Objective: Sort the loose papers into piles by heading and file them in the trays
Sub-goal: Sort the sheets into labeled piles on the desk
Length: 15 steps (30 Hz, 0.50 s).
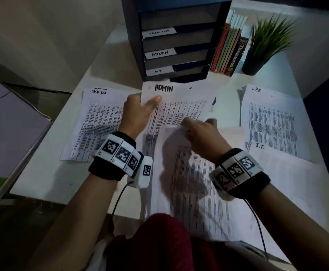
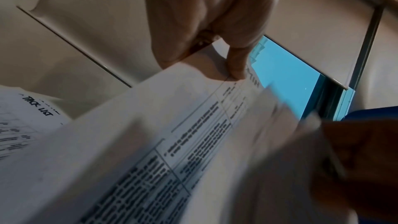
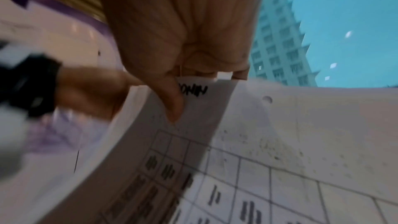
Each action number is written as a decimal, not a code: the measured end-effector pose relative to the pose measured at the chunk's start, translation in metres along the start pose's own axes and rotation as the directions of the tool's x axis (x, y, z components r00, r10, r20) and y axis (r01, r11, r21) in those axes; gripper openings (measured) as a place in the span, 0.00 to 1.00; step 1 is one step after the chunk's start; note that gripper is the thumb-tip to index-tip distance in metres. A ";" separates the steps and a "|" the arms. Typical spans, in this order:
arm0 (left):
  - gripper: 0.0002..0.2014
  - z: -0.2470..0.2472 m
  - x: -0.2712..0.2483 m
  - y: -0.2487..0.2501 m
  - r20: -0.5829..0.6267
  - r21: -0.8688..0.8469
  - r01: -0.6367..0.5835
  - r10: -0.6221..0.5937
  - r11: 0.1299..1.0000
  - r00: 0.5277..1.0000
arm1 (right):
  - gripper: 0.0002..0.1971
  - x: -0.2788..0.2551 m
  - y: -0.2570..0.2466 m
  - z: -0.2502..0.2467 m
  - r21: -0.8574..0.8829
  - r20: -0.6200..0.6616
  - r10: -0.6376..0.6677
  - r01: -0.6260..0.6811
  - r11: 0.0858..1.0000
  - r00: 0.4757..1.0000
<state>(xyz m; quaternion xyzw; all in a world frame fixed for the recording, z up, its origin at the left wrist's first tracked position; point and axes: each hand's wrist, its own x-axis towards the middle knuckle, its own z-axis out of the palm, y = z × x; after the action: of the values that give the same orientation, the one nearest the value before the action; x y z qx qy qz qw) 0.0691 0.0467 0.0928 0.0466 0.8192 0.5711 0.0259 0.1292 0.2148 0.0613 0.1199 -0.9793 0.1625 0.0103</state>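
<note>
Seen from my remote station, the white desk [image 1: 48,173] fills the head view, strewn with printed sheets. At its far edge stands the dark tray unit [image 1: 177,40], its shelves labelled TACK LIST, ADMIN and what looks like H.R. Right of it stand a row of books [image 1: 229,49] and a potted plant [image 1: 265,42]. On the desk I count a TACK LIST pile [image 1: 99,124] at left, an H.R. pile [image 1: 273,122] at right, and an I.T. pile [image 1: 288,173] nearer me, overlapping the H.R. pile's near edge. Between them, just in front of the trays, is the ADMIN sheet [image 1: 179,100], lifted at its left side. My left hand [image 1: 138,114] pinches that sheet's left edge near the top, thumb on the printed face and fingers curled behind. My right hand [image 1: 200,135] grips the top edge of another sheet [image 1: 194,192] from the loose stack in front of me, thumb pressed to its face; the right wrist view shows an ADMIN heading beside the thumb [image 3: 172,101].
</note>
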 end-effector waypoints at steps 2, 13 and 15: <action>0.19 0.002 -0.002 0.003 0.040 -0.035 -0.004 0.006 0.999 0.999 | 0.08 0.007 -0.007 -0.026 -0.037 -0.131 -0.066 0.062 0.997 0.989; 0.36 -0.010 -0.012 0.032 0.035 -0.237 -0.038 0.048 0.971 0.998 | 0.09 0.056 -0.041 -0.088 -0.022 -0.578 -0.186 0.212 0.977 0.794; 0.25 -0.011 -0.012 0.031 -0.019 -0.216 -0.038 0.035 0.976 0.999 | 0.07 0.061 -0.053 -0.103 0.036 -0.695 -0.154 0.247 0.968 0.703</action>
<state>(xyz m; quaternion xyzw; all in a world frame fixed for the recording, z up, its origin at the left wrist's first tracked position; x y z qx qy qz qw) 0.0815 0.0461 0.1251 0.0543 0.7513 0.6576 0.0141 0.0812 0.1851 0.1789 0.1576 -0.8743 0.2547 0.3819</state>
